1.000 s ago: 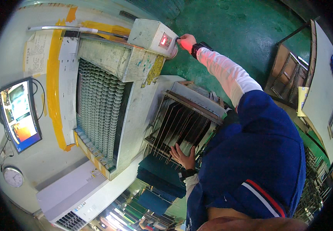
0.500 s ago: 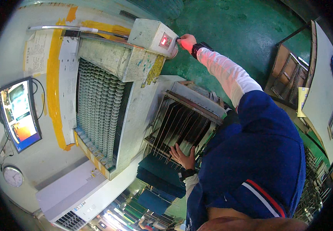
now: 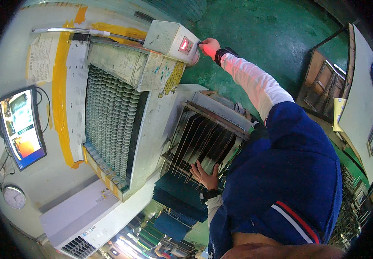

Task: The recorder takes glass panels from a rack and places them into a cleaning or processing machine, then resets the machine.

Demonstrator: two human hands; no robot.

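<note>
Right hand: fingers closed around the small dark knob, which sits at the right edge of the control box, just beside the lit red display. Box sits on the upper corner of the roller machine. Green floor spreads past this hand and wrist, so there's open room above and to the right; the leaning board is well apart at far right.

Left hand: grips nothing, fingers spread, by the lower edge of the wire rack; can't tell if it touches the rods. Tighter here: rack edge ahead, dark sheets just beside on the left, blue shirt near on the right. Between rollers and rack runs the machine's pale side panel.
</note>
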